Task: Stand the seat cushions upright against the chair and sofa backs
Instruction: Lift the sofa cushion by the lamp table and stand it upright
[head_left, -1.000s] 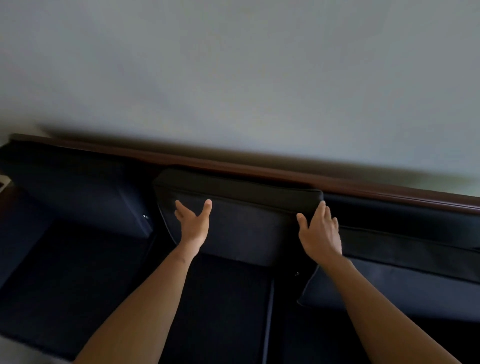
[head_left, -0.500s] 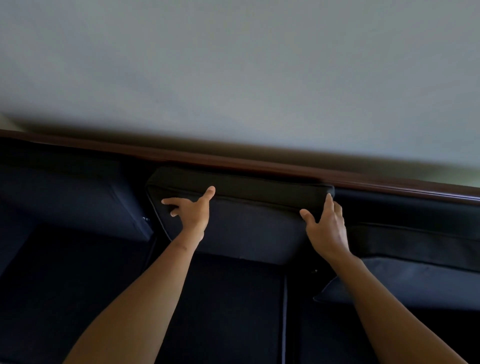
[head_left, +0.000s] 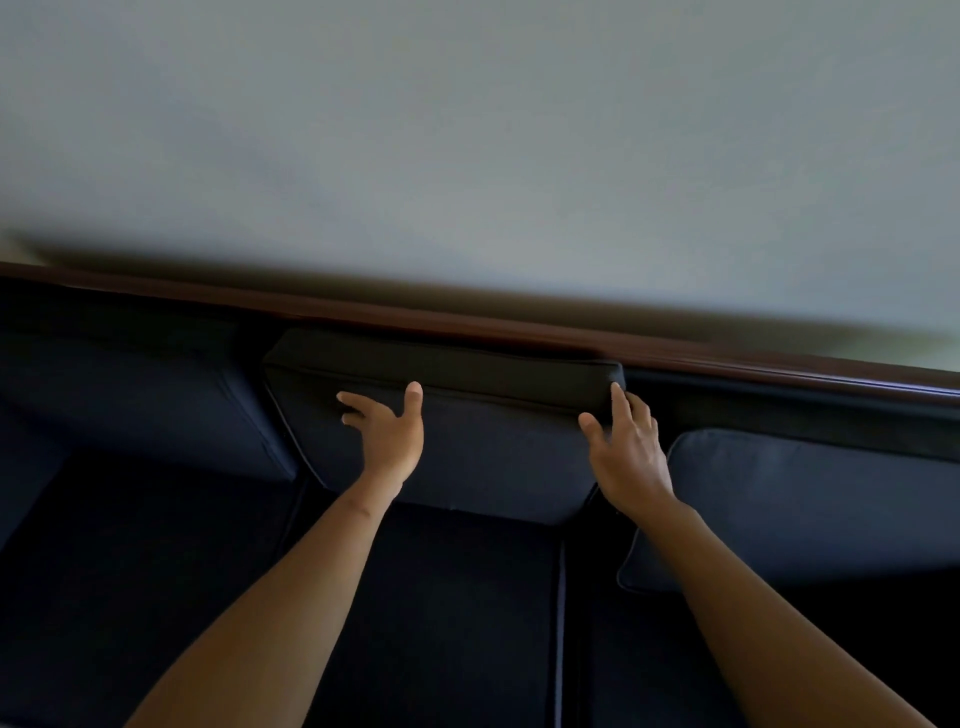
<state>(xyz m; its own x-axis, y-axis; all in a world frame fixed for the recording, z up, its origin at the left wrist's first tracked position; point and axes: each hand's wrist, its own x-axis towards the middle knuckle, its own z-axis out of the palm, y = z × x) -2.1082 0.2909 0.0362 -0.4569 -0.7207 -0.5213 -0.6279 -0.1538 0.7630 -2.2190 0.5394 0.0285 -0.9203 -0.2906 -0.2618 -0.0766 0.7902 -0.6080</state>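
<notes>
Middle cushion (head_left: 457, 447) upright against sofa back (head_left: 779, 387), long axis left-right, spanned by spread left hand (head_left: 387, 434) and right hand (head_left: 626, 457), equally near.

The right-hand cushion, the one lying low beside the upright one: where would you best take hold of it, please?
Probably by its piped near-left corner, coming from the front. The right cushion leans low, that edge faces you, and the right hand sits just left of it. Its far end is out of view.
</notes>
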